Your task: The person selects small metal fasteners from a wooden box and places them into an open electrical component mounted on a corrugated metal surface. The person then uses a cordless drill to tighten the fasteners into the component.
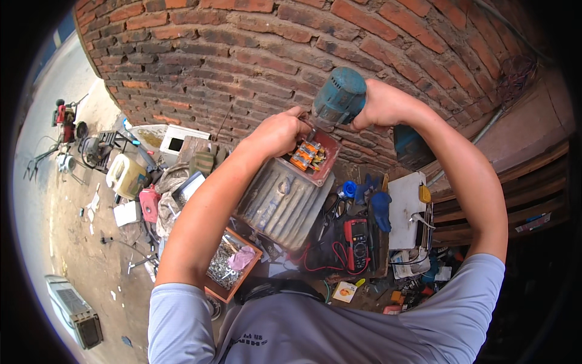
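Observation:
My right hand (381, 104) is wrapped round a teal power drill (342, 91), raised against the brick wall with its front end pointing down. Just left of the drill's front end is my left hand (280, 132), fingers bent together at the rim of an open reddish box (327, 161). Whatever those fingertips pinch is hidden. Inside the box sit orange terminal pieces (307, 155) and bits of wire. The box is on a grey ribbed motor housing (282, 203), worn and dirty.
Right of the motor lie a red multimeter (357, 242) with red leads, blue gloves (381, 209) and blue tape (348, 188). A wooden tray (253, 261) of small metal parts stands below my left forearm. Further left are a yellowish jug (126, 176) and scattered tools. The brick wall (254, 60) rises close ahead.

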`<action>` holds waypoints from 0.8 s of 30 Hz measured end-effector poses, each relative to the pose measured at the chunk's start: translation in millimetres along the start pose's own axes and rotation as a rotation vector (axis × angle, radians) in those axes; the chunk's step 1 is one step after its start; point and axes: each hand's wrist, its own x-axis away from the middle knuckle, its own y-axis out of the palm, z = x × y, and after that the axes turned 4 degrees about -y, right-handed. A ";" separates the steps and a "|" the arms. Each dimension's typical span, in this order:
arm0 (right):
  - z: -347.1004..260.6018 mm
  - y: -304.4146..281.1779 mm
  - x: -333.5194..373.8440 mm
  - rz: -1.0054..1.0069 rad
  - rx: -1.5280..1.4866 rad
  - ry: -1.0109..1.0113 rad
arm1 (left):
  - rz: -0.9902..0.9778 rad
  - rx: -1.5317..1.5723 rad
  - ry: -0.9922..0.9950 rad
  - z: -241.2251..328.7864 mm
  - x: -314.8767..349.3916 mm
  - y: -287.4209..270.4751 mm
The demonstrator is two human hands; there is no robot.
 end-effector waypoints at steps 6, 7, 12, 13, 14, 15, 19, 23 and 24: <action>4.7 0.7 -3.0 -0.005 0.034 0.008 | 0.017 0.021 -0.005 -2.8 -0.2 3.6; 6.2 1.0 -3.4 -0.003 0.036 0.010 | 0.018 0.025 -0.002 -2.2 -0.3 3.4; 1.4 2.4 -2.7 0.031 0.002 -0.051 | 0.031 0.026 -0.016 -3.7 1.0 3.1; 3.0 3.3 -3.0 0.051 -0.005 -0.085 | 0.030 0.025 -0.018 -3.2 0.8 3.0; 3.0 2.4 -2.9 0.043 0.000 -0.073 | 0.012 0.008 -0.028 -2.3 -0.4 1.6; 3.6 2.4 -2.9 0.032 0.001 -0.059 | -0.011 -0.009 -0.040 -0.9 -0.7 0.6; 6.4 2.3 -4.7 0.030 0.026 -0.049 | -0.029 0.000 -0.060 2.8 -0.7 -1.5; 11.9 3.0 -9.1 0.044 0.046 -0.107 | -0.017 0.007 -0.023 -4.2 -1.3 1.8; 12.7 2.9 -9.3 0.043 0.042 -0.119 | -0.015 0.002 -0.022 -4.0 -1.2 2.0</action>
